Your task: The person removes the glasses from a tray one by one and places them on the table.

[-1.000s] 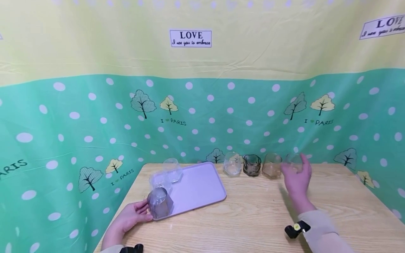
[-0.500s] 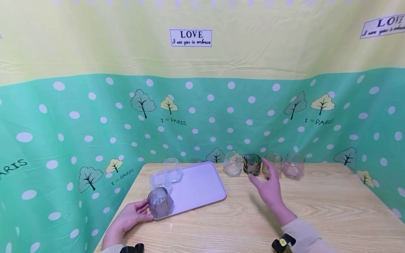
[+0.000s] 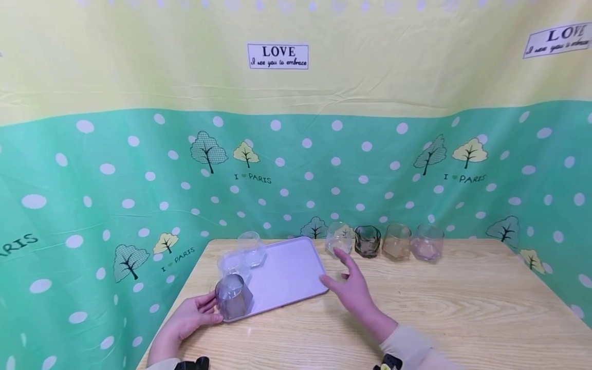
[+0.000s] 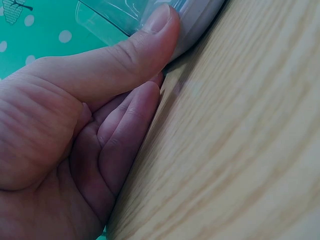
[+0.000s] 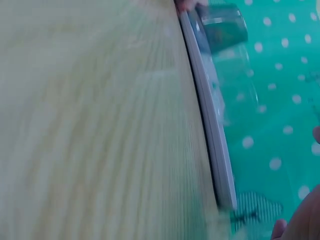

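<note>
A pale purple tray (image 3: 289, 272) lies at the left of the table. On its left side stand a grey-tinted glass (image 3: 232, 298) at the near corner and two clear glasses, one (image 3: 231, 264) behind it and another (image 3: 252, 250) farther back. My left hand (image 3: 187, 321) holds the tray's near left corner beside the grey glass. In the left wrist view the thumb (image 4: 160, 25) lies on the tray's edge (image 4: 197, 22), other fingers bent low at the table. With thumb and fingers spread, my right hand (image 3: 356, 293) is at the tray's right end, holding nothing.
Along the back edge of the wooden table (image 3: 462, 298) stands a row: a clear glass (image 3: 339, 237), a dark glass (image 3: 367, 242), an amber glass (image 3: 396, 242) and a pinkish glass (image 3: 427, 243). A green and yellow printed curtain (image 3: 296, 154) hangs behind.
My right hand has moved left from the pinkish glass, past the amber and dark glasses, to the tray's right end. My left hand, tray and glasses stay where they were.
</note>
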A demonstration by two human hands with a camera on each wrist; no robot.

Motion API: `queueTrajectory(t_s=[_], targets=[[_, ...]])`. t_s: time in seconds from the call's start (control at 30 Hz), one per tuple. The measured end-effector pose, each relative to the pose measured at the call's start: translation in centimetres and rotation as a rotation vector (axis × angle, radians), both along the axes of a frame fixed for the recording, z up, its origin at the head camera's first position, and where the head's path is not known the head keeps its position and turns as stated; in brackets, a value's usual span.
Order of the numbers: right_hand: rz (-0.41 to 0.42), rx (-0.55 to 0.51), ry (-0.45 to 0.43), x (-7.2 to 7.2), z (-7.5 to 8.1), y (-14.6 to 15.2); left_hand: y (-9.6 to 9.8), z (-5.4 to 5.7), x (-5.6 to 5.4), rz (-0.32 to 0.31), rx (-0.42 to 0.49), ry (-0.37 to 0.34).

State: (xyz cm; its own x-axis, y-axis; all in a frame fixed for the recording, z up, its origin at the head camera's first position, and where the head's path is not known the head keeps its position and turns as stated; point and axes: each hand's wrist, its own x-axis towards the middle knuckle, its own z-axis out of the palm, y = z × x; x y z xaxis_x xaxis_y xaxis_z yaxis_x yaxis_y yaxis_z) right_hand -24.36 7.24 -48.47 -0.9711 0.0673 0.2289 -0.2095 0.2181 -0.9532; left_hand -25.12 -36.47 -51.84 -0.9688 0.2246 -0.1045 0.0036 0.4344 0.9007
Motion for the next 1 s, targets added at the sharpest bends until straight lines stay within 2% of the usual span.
queueTrajectory(t_s=[0.3,0.63,0.8,1.0], targets=[[0.146,-0.036,0.006,0.8,-0.4,-5.5,0.1,-0.1,0.0,0.037,-0.047,-0.011],[0.292,-0.029,-0.032,2.0,-0.5,-10.7,0.0,-0.2,-0.1,0.033,-0.038,-0.007],[0.321,-0.023,-0.071,2.3,-1.2,-12.7,0.1,-0.2,0.1,0.03,-0.027,-0.011],[0.339,0.064,-0.071,2.6,-1.5,-15.0,0.1,0.1,0.1,0.027,-0.046,0.002]])
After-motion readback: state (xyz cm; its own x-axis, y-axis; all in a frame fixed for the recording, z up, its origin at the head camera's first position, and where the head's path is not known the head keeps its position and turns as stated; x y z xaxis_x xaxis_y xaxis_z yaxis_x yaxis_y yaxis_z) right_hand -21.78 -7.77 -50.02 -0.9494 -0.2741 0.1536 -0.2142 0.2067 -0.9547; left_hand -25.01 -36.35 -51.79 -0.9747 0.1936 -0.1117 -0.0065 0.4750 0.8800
